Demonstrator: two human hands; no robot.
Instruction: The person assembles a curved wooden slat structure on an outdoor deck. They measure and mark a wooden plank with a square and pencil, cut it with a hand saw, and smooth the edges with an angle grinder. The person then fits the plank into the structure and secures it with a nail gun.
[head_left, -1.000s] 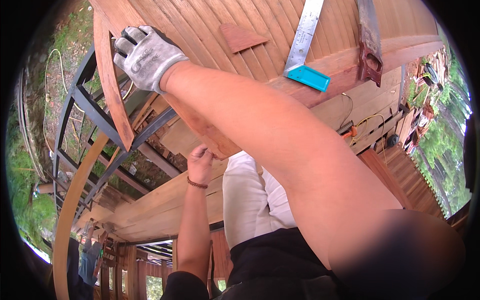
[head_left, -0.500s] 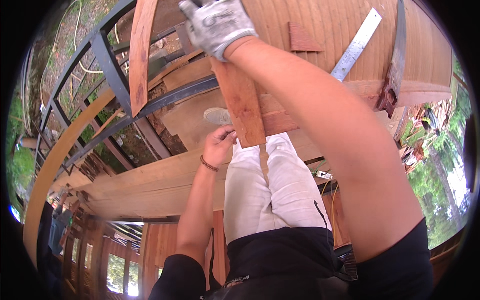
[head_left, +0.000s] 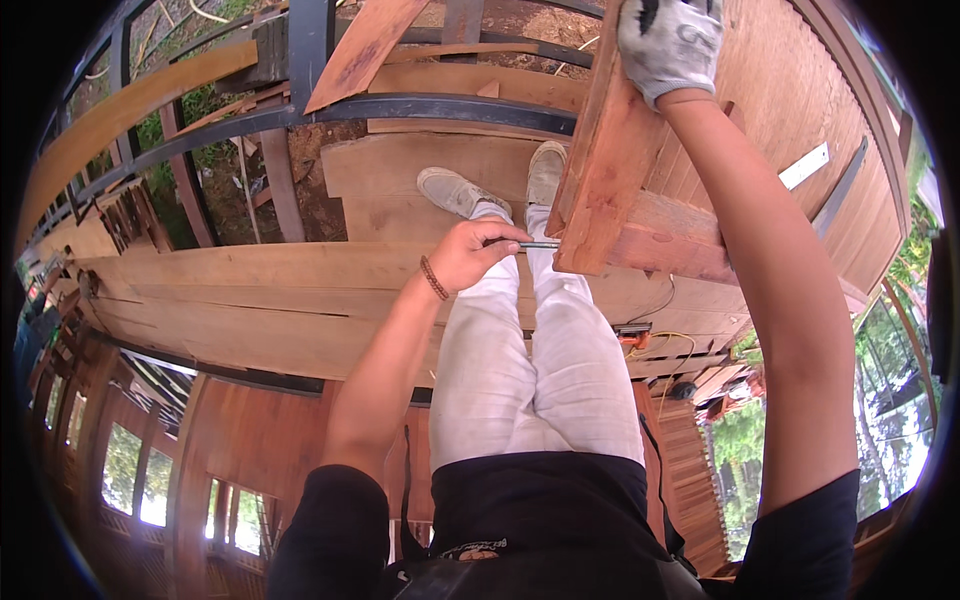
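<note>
My bare left hand (head_left: pixel 478 252), with a beaded bracelet on its wrist, pinches a thin pencil-like stick (head_left: pixel 538 244). The stick's tip meets the near left edge of a reddish-brown wooden board (head_left: pixel 602 190). That board juts over the front edge of a wooden panel (head_left: pixel 790 85). At the board's far end my right hand (head_left: pixel 672 45), in a grey glove with dark fingertips, grips it from above; some of the fingertips are cut off by the picture's edge. A metal ruler (head_left: pixel 806 166) and a handsaw blade (head_left: pixel 840 185) lie on the panel, right of my right forearm.
Left of the board runs a dark metal frame (head_left: pixel 420 108), with a loose plank (head_left: pixel 365 55) leaning across it. Long planks (head_left: pixel 250 290) lie under and beside my feet. An orange tool (head_left: pixel 634 340) with a yellow cord sits low behind my right leg.
The view has shifted, so board and right hand now appear farther right. My left hand's thin stick now shows plainly, its tip at the board's edge. The right hand keeps its hold.
</note>
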